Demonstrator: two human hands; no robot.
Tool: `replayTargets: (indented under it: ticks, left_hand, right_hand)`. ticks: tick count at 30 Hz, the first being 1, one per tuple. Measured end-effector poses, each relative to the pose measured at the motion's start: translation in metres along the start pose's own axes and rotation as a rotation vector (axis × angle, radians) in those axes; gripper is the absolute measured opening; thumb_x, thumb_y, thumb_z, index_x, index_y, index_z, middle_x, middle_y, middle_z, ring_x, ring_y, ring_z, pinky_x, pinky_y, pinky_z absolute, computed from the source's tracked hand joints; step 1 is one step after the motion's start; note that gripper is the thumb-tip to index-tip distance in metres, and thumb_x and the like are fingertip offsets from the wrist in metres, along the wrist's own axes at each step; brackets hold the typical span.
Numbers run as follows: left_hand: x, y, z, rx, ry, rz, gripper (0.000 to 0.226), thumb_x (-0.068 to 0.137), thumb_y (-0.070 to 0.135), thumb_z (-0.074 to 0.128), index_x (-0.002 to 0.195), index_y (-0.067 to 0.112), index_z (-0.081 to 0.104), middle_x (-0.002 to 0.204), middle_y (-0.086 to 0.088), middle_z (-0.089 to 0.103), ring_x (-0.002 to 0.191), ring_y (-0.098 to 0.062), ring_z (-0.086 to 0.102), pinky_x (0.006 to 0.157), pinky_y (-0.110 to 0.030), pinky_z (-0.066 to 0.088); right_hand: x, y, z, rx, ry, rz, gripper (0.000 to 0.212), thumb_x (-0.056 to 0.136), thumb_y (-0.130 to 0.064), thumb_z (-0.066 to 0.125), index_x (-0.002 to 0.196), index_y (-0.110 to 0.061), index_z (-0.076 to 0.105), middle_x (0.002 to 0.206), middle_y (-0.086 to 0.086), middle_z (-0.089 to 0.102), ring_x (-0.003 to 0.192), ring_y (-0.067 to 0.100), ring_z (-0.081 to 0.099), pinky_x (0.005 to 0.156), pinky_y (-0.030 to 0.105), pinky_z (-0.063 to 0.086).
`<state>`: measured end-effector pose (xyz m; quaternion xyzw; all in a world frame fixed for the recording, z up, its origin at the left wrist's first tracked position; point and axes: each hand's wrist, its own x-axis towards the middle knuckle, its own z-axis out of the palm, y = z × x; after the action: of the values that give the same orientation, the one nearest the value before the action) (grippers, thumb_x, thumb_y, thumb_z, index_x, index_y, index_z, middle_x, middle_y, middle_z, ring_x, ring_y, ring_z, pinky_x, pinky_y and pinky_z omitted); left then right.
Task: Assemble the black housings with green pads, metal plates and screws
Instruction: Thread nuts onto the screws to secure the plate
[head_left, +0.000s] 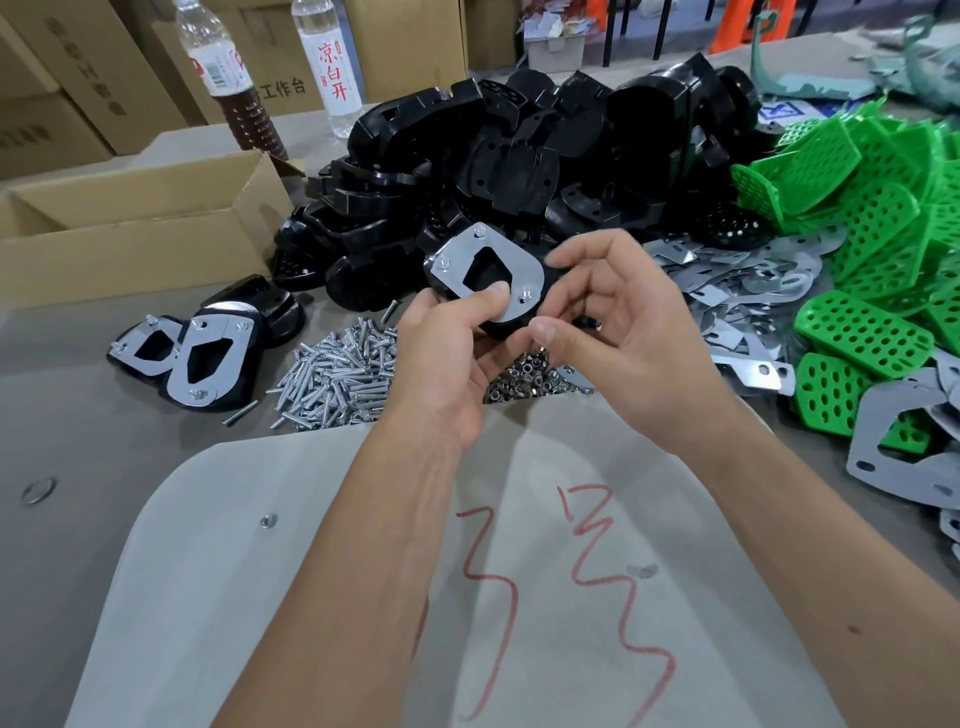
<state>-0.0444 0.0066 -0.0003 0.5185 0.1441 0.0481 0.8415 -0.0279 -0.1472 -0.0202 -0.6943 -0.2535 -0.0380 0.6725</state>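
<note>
Your left hand (447, 343) grips a black housing (485, 280) with its metal plate (498, 270) facing up, above the screws (337, 374) on the bench (78, 415). Your right hand (613, 322) hovers just beside it, fingers loosely curled, holding nothing

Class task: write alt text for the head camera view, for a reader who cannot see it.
A person's left hand holds a black housing topped with a metal plate, while the right hand works at its lower screw. Behind lie piles of screws, black housings and green pads.
</note>
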Motion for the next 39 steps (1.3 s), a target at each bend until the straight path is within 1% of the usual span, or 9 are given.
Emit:
replayTargets:
  ticks: [2,7,12,15,19,22,25,31,39]
  left_hand:
    - [0.000,0.000,-0.001,0.041,0.027,0.041,0.022,0.095,0.000,0.066,0.115,0.006,0.065,0.103,-0.012,0.077,0.076,-0.016,0.076,0.060,-0.023,0.057]
    - [-0.001,-0.005,0.002,0.215,0.058,0.139,0.021,0.093,0.004,0.072,0.111,0.003,0.061,0.115,-0.023,0.072,0.078,-0.024,0.077,0.062,-0.031,0.061]
    - [0.001,-0.010,0.000,0.363,0.053,0.236,0.018,0.090,0.006,0.075,0.101,0.008,0.061,0.097,-0.013,0.072,0.087,-0.027,0.077,0.062,-0.033,0.061]
    - [0.001,-0.012,0.000,0.364,0.027,0.255,0.019,0.091,0.006,0.075,0.102,0.003,0.059,0.083,-0.001,0.070,0.080,-0.021,0.077,0.061,-0.035,0.062]
    - [0.000,-0.010,0.001,0.340,0.009,0.284,0.021,0.094,0.012,0.073,0.104,0.000,0.059,0.076,0.005,0.067,0.083,-0.025,0.076,0.064,-0.038,0.063]
    - [-0.002,-0.012,0.003,0.306,0.001,0.295,0.028,0.097,0.014,0.070,0.104,-0.006,0.052,0.080,-0.008,0.064,0.095,-0.041,0.072,0.071,-0.047,0.066]
    - [-0.007,-0.015,0.008,0.305,-0.027,0.339,0.024,0.097,0.013,0.067,0.105,-0.004,0.052,0.093,-0.024,0.066,0.095,-0.042,0.072,0.075,-0.053,0.065]
    - [-0.013,-0.028,0.020,0.475,-0.039,0.562,0.019,0.091,0.016,0.070,0.103,0.009,0.058,0.083,-0.005,0.069,0.082,-0.034,0.071,0.072,-0.056,0.061]
    - [-0.014,-0.040,0.024,0.609,-0.039,0.716,0.020,0.091,0.014,0.074,0.102,0.005,0.060,0.081,0.004,0.069,0.073,-0.017,0.068,0.066,-0.038,0.058]
  right_hand:
    - [0.000,0.003,0.001,-0.081,0.009,-0.018,0.035,0.095,-0.003,0.071,0.127,-0.013,0.063,0.086,0.003,0.064,0.077,0.020,0.063,0.066,0.035,0.059]
    - [0.001,0.008,0.003,-0.374,0.138,-0.112,0.003,0.096,-0.008,0.072,0.099,-0.007,0.070,0.080,-0.002,0.066,0.073,0.014,0.061,0.060,0.031,0.054]
    - [0.004,0.004,0.001,-0.728,0.011,-0.126,0.009,0.101,-0.015,0.060,0.095,-0.014,0.053,0.078,-0.010,0.056,0.075,0.013,0.052,0.070,0.040,0.046]
    - [0.004,0.000,0.006,-0.824,-0.030,-0.101,0.013,0.104,-0.023,0.044,0.093,-0.017,0.044,0.083,-0.006,0.052,0.075,0.024,0.050,0.067,0.051,0.046]
    - [0.004,-0.009,0.011,-0.976,0.011,-0.134,0.025,0.107,-0.032,0.034,0.090,-0.015,0.043,0.082,0.000,0.049,0.071,0.026,0.043,0.060,0.045,0.039]
    - [0.003,-0.011,0.014,-1.057,0.044,-0.083,0.030,0.110,-0.032,0.031,0.087,-0.015,0.038,0.072,-0.004,0.039,0.061,0.021,0.034,0.057,0.039,0.023]
    - [0.005,-0.011,0.015,-1.081,0.147,0.006,0.032,0.112,-0.031,0.035,0.084,-0.015,0.035,0.065,-0.010,0.032,0.055,0.009,0.026,0.053,0.038,0.013]
    - [0.004,-0.004,0.013,-0.832,0.346,0.156,0.042,0.112,-0.025,0.039,0.070,-0.015,0.037,0.060,-0.005,0.040,0.055,0.011,0.035,0.061,0.036,0.014]
    - [0.009,0.001,0.002,-0.552,0.375,0.358,0.056,0.108,-0.017,0.044,0.053,-0.016,0.033,0.039,-0.009,0.033,0.044,0.012,0.029,0.050,0.032,0.022]
